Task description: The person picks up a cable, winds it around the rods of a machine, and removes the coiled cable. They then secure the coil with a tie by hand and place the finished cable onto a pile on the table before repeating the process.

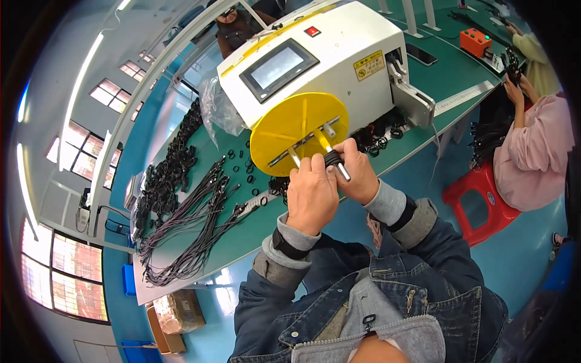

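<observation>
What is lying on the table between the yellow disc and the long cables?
Small black loops lie scattered there on the green tabletop, in the head view.

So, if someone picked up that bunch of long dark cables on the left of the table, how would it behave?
The long cables would probably flop and sag, as they are thin and lie in loose curves. They may tangle, since many strands cross. Rolling seems unlikely, because they lie spread out across the green table.

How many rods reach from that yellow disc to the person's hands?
2. One rod reaches the left hand, which hides its end; the other rod passes through a black coil at the right hand. The hands could hide more.
</observation>
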Demonstrator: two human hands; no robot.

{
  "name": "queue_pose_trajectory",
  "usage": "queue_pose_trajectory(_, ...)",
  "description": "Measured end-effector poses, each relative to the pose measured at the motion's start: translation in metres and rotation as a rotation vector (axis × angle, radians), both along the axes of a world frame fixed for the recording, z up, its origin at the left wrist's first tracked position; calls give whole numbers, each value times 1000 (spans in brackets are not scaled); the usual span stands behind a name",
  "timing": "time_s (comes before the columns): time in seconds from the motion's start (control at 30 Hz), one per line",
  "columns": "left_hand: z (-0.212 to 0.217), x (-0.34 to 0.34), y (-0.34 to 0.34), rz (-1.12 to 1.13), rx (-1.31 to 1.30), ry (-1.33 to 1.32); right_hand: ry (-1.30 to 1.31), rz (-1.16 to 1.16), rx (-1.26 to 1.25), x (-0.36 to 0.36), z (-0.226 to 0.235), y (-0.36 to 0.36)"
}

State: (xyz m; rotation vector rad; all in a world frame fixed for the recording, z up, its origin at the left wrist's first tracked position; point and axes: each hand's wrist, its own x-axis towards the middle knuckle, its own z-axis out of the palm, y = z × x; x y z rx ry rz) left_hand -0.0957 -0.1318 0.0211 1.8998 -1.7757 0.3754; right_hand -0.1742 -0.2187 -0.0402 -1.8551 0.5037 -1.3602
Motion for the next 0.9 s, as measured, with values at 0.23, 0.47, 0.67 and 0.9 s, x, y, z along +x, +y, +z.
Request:
queue_pose_trajectory(0.23, -3, -12, 10, -23, -6, 20, 15, 13, 83, -14, 3, 16)
queue_pose_trajectory(0.47, -27, -48, 51, -44, -81, 214, 67, -69, 35, -45, -11, 58)
queue_pose_trajectory(0.67, -60, -39, 60, -143, 156, 485, 250, 12, -57, -59, -50, 54)
queue_pose_trajectory(0.9, -58, 14, 45, -446, 682, 1633, 236, 178, -57, -41, -53, 41)
